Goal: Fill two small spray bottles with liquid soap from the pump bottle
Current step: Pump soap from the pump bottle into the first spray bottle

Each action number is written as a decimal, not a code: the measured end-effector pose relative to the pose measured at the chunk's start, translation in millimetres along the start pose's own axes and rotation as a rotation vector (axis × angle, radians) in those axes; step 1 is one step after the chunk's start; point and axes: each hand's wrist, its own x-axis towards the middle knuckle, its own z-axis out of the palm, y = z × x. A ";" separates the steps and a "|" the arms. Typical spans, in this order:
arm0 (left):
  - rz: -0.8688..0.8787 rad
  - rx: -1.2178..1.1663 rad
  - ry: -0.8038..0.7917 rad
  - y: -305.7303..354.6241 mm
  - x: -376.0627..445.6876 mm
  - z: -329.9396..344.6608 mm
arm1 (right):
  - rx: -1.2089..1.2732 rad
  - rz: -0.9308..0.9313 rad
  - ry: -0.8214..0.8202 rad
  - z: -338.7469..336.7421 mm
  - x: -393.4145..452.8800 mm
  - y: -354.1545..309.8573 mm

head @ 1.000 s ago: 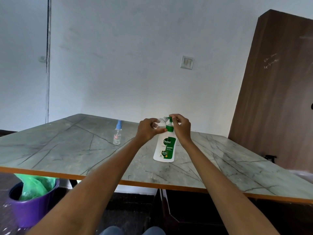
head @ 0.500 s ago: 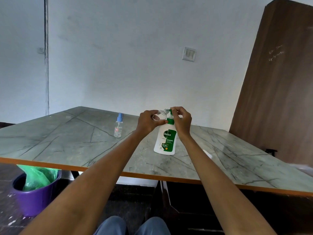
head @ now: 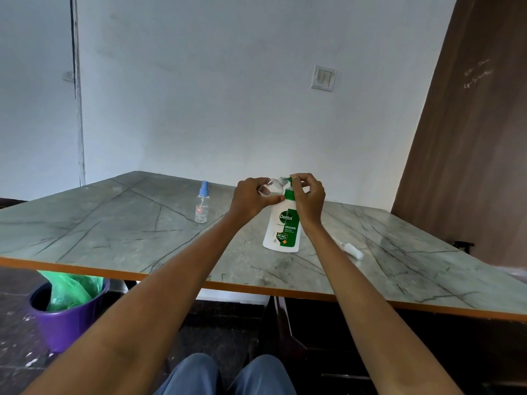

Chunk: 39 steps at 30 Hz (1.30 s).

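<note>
A white and green pump bottle point(head: 281, 228) stands on the marble table point(head: 114, 223). My left hand point(head: 251, 198) holds a small clear spray bottle point(head: 275, 186) tilted with its open neck against the green pump spout. My right hand point(head: 309, 196) has its fingers curled on the pump head. A second small spray bottle point(head: 202, 203) with a blue cap stands upright to the left. A white spray cap with its tube point(head: 351, 250) lies on the table to the right of my right forearm.
A purple bucket point(head: 67, 315) with a green bag in it stands on the floor below the table's left front edge. A brown wooden panel point(head: 467, 155) leans at the right. My knees point(head: 225, 374) show below the table's orange edge.
The view has tilted down a little, so my knees come into sight. Both hands stay on the pump bottle and the small bottle in the same hold.
</note>
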 end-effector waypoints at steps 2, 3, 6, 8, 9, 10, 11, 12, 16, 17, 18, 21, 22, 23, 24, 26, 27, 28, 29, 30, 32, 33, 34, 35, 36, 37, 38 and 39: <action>0.004 0.012 -0.006 0.0 0.6 -2.0 | 0.014 0.011 -0.007 -0.6 -0.4 -1.7; 0.004 0.018 -0.007 0.6 1.4 -3.6 | 0.018 0.020 -0.015 -1.0 0.3 -2.3; 0.004 0.042 -0.021 2.5 5.2 -6.4 | 0.032 0.047 -0.020 -3.8 1.5 -5.2; 0.007 0.060 -0.029 3.5 7.0 -5.5 | 0.041 0.059 -0.010 -4.8 2.8 -5.9; 0.008 0.066 -0.029 4.2 7.8 -5.1 | 0.043 0.067 -0.006 -4.6 3.9 -6.3; 0.009 0.069 -0.026 4.5 8.5 -5.2 | 0.043 0.072 -0.003 -3.8 5.0 -6.7; 0.010 0.072 -0.024 4.7 9.2 -5.5 | 0.037 0.070 0.000 -2.6 6.0 -7.2; 0.012 0.072 -0.020 4.8 9.8 -6.0 | 0.026 0.061 0.004 -1.6 7.0 -7.8; 0.006 0.052 -0.021 3.5 9.6 -6.4 | -0.005 0.017 0.050 0.1 6.1 -7.6; 0.011 0.046 -0.022 3.8 8.8 -6.4 | -0.008 0.005 0.068 0.4 6.1 -7.6; 0.015 0.041 -0.022 3.8 8.0 -6.0 | -0.008 -0.006 0.080 0.9 7.0 -6.8; 0.012 0.015 -0.025 2.7 6.8 -4.9 | -0.023 -0.030 0.094 4.6 9.9 -2.3; 0.010 0.010 -0.031 2.6 6.3 -4.8 | -0.026 -0.039 0.100 5.0 9.4 -0.6; 0.009 0.008 -0.036 2.0 5.6 -5.2 | -0.026 -0.046 0.106 5.7 8.1 1.6; 0.008 0.007 -0.039 1.0 5.1 -5.7 | -0.021 -0.050 0.113 6.2 6.4 3.9; 0.003 -0.005 -0.036 -0.7 3.4 -6.6 | -0.004 -0.041 0.108 6.1 2.9 5.4; 0.001 -0.009 -0.033 -1.0 2.8 -6.9 | 0.001 -0.031 0.102 5.9 1.9 5.0; 0.001 -0.010 -0.034 -0.6 2.4 -6.8 | -0.002 -0.021 0.097 4.8 1.6 3.4; 0.002 -0.007 -0.038 -0.3 2.3 -6.6 | -0.006 -0.010 0.092 3.5 1.4 1.6; 0.005 -0.001 -0.041 -0.1 2.4 -6.3 | -0.007 0.002 0.087 2.5 1.4 0.0; 0.009 0.004 -0.041 0.2 4.2 -6.0 | 0.001 0.026 0.076 1.6 2.3 -1.3; 0.009 0.005 -0.038 1.1 5.8 -6.8 | 0.004 0.039 0.077 1.6 3.6 -1.9; 0.009 0.008 -0.038 1.9 7.9 -7.7 | 0.001 0.049 0.079 1.9 5.3 -2.4; 0.013 0.016 -0.043 3.1 10.0 -8.3 | 0.000 0.055 0.081 2.4 6.9 -2.3; 0.018 0.030 -0.049 4.4 12.0 -8.5 | 0.003 0.058 0.084 3.0 8.0 -2.1; 0.019 0.045 -0.055 5.6 13.3 -8.5 | 0.008 0.059 0.086 3.5 8.4 -1.6; 0.015 0.056 -0.059 6.8 14.0 -8.2 | 0.012 0.055 0.088 3.6 8.5 -1.4; 0.006 0.058 -0.061 7.4 15.0 -7.3 | 0.013 0.047 0.090 3.5 8.7 -1.2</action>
